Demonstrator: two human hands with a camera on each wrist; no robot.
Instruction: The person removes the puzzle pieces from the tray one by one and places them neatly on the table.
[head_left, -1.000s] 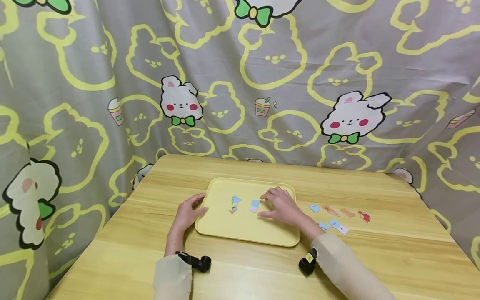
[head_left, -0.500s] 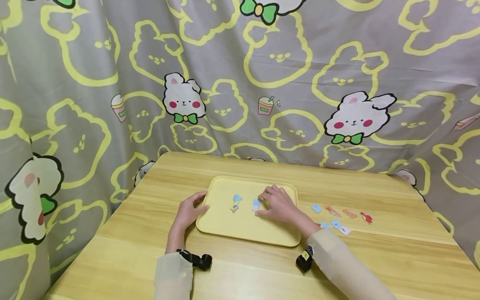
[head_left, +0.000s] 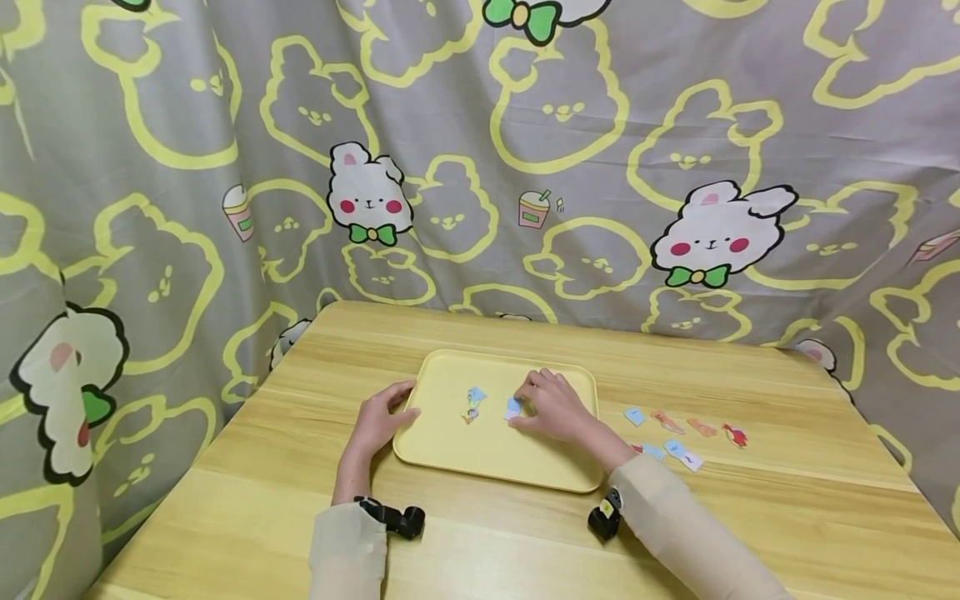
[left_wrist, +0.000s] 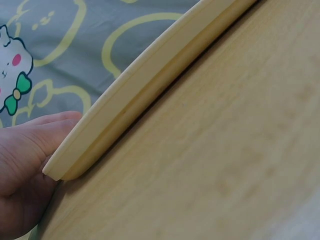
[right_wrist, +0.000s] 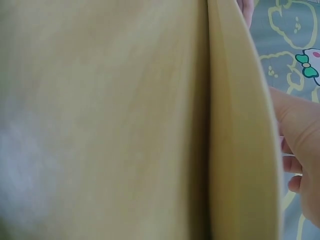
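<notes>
In the head view, my left hand point(head_left: 377, 419) holds the left edge of a pale yellow tray point(head_left: 480, 462), with the thumb over its rim. The left wrist view shows this hand point(left_wrist: 30, 165) against the tray's raised wall point(left_wrist: 130, 95). Over the tray's right half, my right hand point(head_left: 557, 406) has its thumb and bent fingers at a small light-blue and lilac paper piece point(head_left: 513, 407), partly covered by the fingers. Left of it lies a small group of blue, yellow and orange cutouts point(head_left: 473, 402). From the right wrist, the tray wall hides the fingertips of my right hand point(right_wrist: 302, 135).
On the wooden table point(head_left: 262, 492), right of the tray, lie more small cutouts: a blue square point(head_left: 634, 416), orange pieces point(head_left: 667, 422), a red piece point(head_left: 736, 435) and a blue and lilac pair point(head_left: 683, 454). A patterned curtain point(head_left: 450, 125) hangs behind the table.
My right hand has moved slightly left and its thumb and fingers have closed in over the blue and lilac piece. My left hand stays on the tray's edge. The head view has shifted slightly.
</notes>
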